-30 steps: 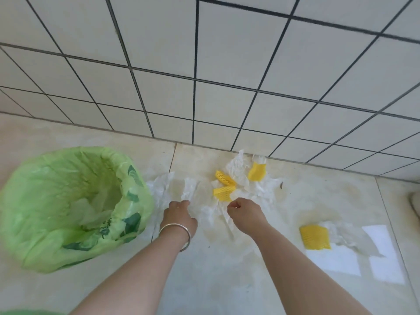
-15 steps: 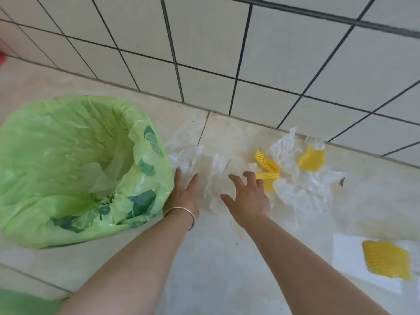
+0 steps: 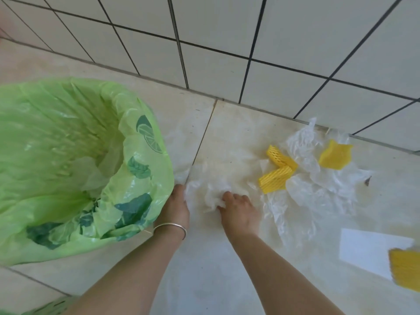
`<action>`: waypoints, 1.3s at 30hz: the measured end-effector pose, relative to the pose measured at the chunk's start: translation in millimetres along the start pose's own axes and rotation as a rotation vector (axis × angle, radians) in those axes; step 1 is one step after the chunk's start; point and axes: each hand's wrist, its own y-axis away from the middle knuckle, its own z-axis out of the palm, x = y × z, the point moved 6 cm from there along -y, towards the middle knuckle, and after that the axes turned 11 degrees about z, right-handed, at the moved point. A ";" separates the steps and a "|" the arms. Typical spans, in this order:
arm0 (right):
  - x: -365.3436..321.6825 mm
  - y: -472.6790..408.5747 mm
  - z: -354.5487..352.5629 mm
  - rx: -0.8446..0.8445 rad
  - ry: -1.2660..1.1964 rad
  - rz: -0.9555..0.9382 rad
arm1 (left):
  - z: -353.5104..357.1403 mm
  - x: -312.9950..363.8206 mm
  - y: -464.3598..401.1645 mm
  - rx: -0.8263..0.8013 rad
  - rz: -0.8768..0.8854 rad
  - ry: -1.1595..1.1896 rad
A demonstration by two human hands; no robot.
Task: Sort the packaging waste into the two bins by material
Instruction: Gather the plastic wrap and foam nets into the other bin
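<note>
Floor-level view, head camera angled down at a beige tiled floor [image 3: 227, 280] meeting a white tiled wall [image 3: 227, 42] with dark grout. At left, standing on the floor: bin lined with a green bag [image 3: 68, 167] printed with leaf and citrus-slice motifs, mouth open upward, pale crumpled film visible inside. Left hand [image 3: 176, 206] low beside the bag's right edge, silver bangle [image 3: 170, 227] on the wrist, fingertips curled onto a piece of clear plastic film [image 3: 181, 176] lying against the bag; grip on that film not fully confirmable, fingers largely hidden. Right hand [image 3: 239, 210] just right of the left, fingers curled and pinching a bunched white plastic wrap [image 3: 213, 198] resting on the floor between both hands. Further right, near the wall base: spread of crumpled clear film [image 3: 302, 192] with 3 yellow foam pieces on or beside it, namely 2 yellow foam net sleeves [image 3: 276, 176] touching each other in a V, and 1 smooth yellow foam piece [image 3: 335, 156] closer to the wall. At lower right: flat white paper sheet [image 3: 368, 253] on the floor, with a 4th yellow foam net [image 3: 406, 269] overlapping its right corner, cut off by the frame edge. At bottom left corner: sliver of a 2nd green liner [image 3: 52, 306], mostly out of frame.
</note>
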 end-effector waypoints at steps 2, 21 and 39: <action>-3.1 7.2 -3.4 0.018 -0.011 -0.032 | 3.4 4.5 2.3 -0.042 0.042 -0.071; 115.7 60.6 -126.7 0.514 -1.040 0.241 | -19.9 185.7 -6.8 0.115 0.212 0.659; 188.4 -60.1 -110.6 0.005 -0.035 0.324 | 65.4 276.2 -74.2 -0.376 0.557 -0.277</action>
